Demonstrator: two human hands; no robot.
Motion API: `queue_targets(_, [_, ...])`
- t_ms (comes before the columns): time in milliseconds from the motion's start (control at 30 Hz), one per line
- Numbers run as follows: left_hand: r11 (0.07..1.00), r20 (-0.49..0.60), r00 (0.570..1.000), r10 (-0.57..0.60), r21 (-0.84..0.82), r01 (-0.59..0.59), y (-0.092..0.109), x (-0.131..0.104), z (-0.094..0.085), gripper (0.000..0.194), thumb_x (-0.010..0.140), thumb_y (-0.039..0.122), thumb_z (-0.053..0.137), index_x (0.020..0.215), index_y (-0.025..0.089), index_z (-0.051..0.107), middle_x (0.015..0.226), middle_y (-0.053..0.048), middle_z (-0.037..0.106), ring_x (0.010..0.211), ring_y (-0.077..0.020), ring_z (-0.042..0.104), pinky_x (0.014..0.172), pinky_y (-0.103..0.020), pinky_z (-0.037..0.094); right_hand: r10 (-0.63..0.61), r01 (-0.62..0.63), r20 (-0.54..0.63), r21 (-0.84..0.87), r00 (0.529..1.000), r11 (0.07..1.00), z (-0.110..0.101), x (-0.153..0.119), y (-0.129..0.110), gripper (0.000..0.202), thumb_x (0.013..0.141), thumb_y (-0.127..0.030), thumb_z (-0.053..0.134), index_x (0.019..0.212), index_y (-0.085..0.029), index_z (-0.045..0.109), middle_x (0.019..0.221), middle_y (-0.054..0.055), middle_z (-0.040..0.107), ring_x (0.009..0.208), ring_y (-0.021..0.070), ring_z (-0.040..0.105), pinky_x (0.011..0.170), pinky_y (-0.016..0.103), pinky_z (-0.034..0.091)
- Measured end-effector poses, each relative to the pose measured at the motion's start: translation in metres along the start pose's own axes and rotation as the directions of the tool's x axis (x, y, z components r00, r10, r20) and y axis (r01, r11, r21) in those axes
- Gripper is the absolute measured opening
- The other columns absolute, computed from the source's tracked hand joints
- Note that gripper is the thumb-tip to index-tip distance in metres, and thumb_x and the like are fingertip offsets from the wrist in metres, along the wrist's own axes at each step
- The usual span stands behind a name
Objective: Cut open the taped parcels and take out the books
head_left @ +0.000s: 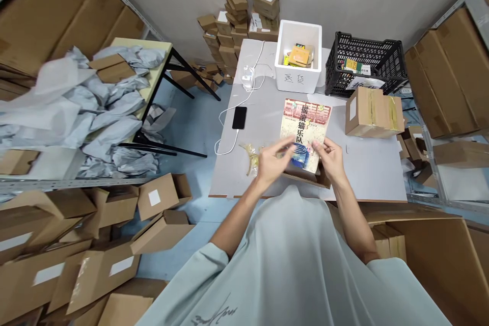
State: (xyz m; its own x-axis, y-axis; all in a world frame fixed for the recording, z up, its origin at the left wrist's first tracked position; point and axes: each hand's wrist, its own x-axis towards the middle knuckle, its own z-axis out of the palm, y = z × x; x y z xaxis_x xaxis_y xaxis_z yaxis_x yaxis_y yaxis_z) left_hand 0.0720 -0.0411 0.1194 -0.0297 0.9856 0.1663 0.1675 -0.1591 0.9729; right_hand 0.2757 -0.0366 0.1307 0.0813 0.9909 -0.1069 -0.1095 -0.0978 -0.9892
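A book with a red top band, black characters and a blue patch at its lower part is held up over the near part of the table. My left hand is at its left edge, fingers bent across the cover. My right hand pinches its lower right edge, thumb on the cover. Beneath the book lies an open brown cardboard piece, partly hidden by the book and my hands. Crumpled clear, yellowish tape rests left of my left hand.
On the grey table are a phone with a white cable, a white foam box of small items, a black crate and taped cartons. Cartons surround the table; grey bags cover a side table.
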Motion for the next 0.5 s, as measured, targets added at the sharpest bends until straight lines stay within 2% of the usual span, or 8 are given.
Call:
queue_targets(67, [0.992, -0.076, 0.990, -0.118, -0.060, 0.113, -0.007, 0.016, -0.016, 0.060, 0.091, 0.062, 0.093, 0.134, 0.020, 0.087, 0.144, -0.016, 0.083, 0.127, -0.0325, 0.081, 0.103, -0.043, 0.071, 0.050, -0.051, 0.038, 0.026, 0.998, 0.998, -0.012, 0.004, 0.001, 0.062, 0.085, -0.072, 0.095, 0.121, -0.022, 0.090, 0.120, 0.010, 0.091, 0.102, 0.0298, 0.085, 0.090, 0.042, 0.070])
queue_targets(100, [0.976, -0.024, 0.982, -0.188, -0.120, 0.184, -0.011, 0.022, -0.021, 0.068, 0.084, 0.064, 0.099, 0.134, 0.019, 0.086, 0.144, -0.017, 0.083, 0.126, -0.0339, 0.081, 0.102, -0.043, 0.070, 0.076, -0.077, 0.056, 0.029, 0.996, 0.997, -0.017, 0.004, 0.002, 0.063, 0.085, -0.072, 0.096, 0.123, -0.022, 0.090, 0.123, 0.010, 0.091, 0.105, 0.0298, 0.085, 0.091, 0.040, 0.070])
queue_targets(133, [0.944, 0.081, 0.963, -0.259, -0.191, 0.270, -0.015, 0.027, -0.025, 0.075, 0.078, 0.066, 0.102, 0.132, 0.017, 0.087, 0.141, -0.018, 0.084, 0.124, -0.0356, 0.082, 0.101, -0.044, 0.070, 0.098, -0.101, 0.075, 0.030, 0.992, 0.994, -0.020, 0.004, 0.004, 0.063, 0.085, -0.072, 0.096, 0.123, -0.022, 0.090, 0.125, 0.010, 0.091, 0.107, 0.0299, 0.085, 0.093, 0.040, 0.069])
queue_targets(200, [0.841, 0.313, 0.882, -0.351, -0.308, 0.444, -0.020, 0.032, -0.025, 0.077, 0.073, 0.071, 0.104, 0.122, 0.013, 0.089, 0.127, -0.020, 0.088, 0.114, -0.0373, 0.085, 0.098, -0.046, 0.070, 0.137, -0.141, 0.105, 0.031, 0.985, 0.990, -0.023, 0.003, 0.008, 0.062, 0.085, -0.072, 0.096, 0.122, -0.023, 0.090, 0.127, 0.010, 0.090, 0.109, 0.0304, 0.085, 0.095, 0.039, 0.069])
queue_targets(233, [0.794, 0.377, 0.849, -0.371, -0.346, 0.500, -0.022, 0.032, -0.023, 0.076, 0.072, 0.072, 0.104, 0.116, 0.012, 0.090, 0.118, -0.019, 0.089, 0.107, -0.0368, 0.086, 0.095, -0.046, 0.070, 0.151, -0.155, 0.114, 0.034, 0.982, 0.987, -0.024, 0.004, 0.010, 0.063, 0.084, -0.072, 0.097, 0.122, -0.023, 0.089, 0.127, 0.010, 0.090, 0.110, 0.0307, 0.085, 0.096, 0.039, 0.069])
queue_targets(267, [0.762, 0.394, 0.836, -0.382, -0.378, 0.526, -0.024, 0.031, -0.020, 0.075, 0.071, 0.073, 0.105, 0.111, 0.012, 0.090, 0.111, -0.019, 0.090, 0.101, -0.0357, 0.087, 0.093, -0.045, 0.070, 0.159, -0.164, 0.117, 0.037, 0.980, 0.986, -0.025, 0.005, 0.013, 0.063, 0.084, -0.072, 0.097, 0.122, -0.023, 0.089, 0.127, 0.009, 0.090, 0.110, 0.0309, 0.085, 0.096, 0.039, 0.069])
queue_targets(400, [0.741, 0.302, 0.865, -0.401, -0.448, 0.500, -0.024, 0.026, -0.010, 0.073, 0.066, 0.070, 0.108, 0.108, 0.013, 0.089, 0.101, -0.015, 0.090, 0.089, -0.0307, 0.086, 0.086, -0.041, 0.070, 0.164, -0.165, 0.129, -0.005, 0.978, 0.986, -0.027, 0.015, 0.018, 0.071, 0.084, -0.078, 0.093, 0.129, -0.023, 0.087, 0.129, 0.011, 0.090, 0.114, 0.0341, 0.085, 0.100, 0.045, 0.071])
queue_targets(500, [0.818, 0.189, 0.911, -0.367, -0.401, 0.413, -0.019, 0.024, -0.003, 0.072, 0.071, 0.072, 0.104, 0.107, 0.012, 0.089, 0.099, -0.014, 0.090, 0.089, -0.0285, 0.085, 0.082, -0.037, 0.069, 0.032, -0.033, -0.006, -0.141, 0.999, 0.989, -0.022, 0.017, 0.018, 0.080, 0.085, -0.082, 0.089, 0.138, -0.022, 0.085, 0.144, 0.015, 0.084, 0.137, 0.0381, 0.078, 0.117, 0.053, 0.065])
